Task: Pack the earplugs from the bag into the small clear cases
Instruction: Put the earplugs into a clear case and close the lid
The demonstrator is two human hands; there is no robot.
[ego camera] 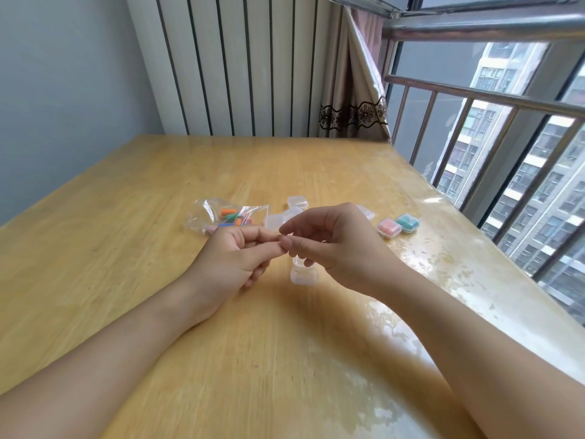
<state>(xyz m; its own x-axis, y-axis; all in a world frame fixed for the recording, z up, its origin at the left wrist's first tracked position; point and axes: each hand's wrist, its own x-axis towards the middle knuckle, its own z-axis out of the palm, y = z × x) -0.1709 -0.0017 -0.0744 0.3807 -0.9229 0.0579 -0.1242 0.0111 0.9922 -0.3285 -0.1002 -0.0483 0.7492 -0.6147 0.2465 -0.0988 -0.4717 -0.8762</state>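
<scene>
My left hand (234,253) and my right hand (329,239) meet fingertip to fingertip above the table, their fingers curled. I cannot make out whether anything is pinched between them. Just below the right hand's fingers an open clear case (304,274) sits on the table with its lid raised. Behind the left hand lies the clear plastic bag (202,213), holding several coloured earplugs (231,215). Several empty clear cases (297,201) are clustered behind the hands. To the right stand two shut cases, one with pink earplugs (388,229) and one with teal earplugs (407,222).
The wooden table (126,248) has a glossy cover. Its right edge runs along a window with a metal railing (474,99). A curtain (351,90) and a ribbed white panel (237,64) stand behind the far edge.
</scene>
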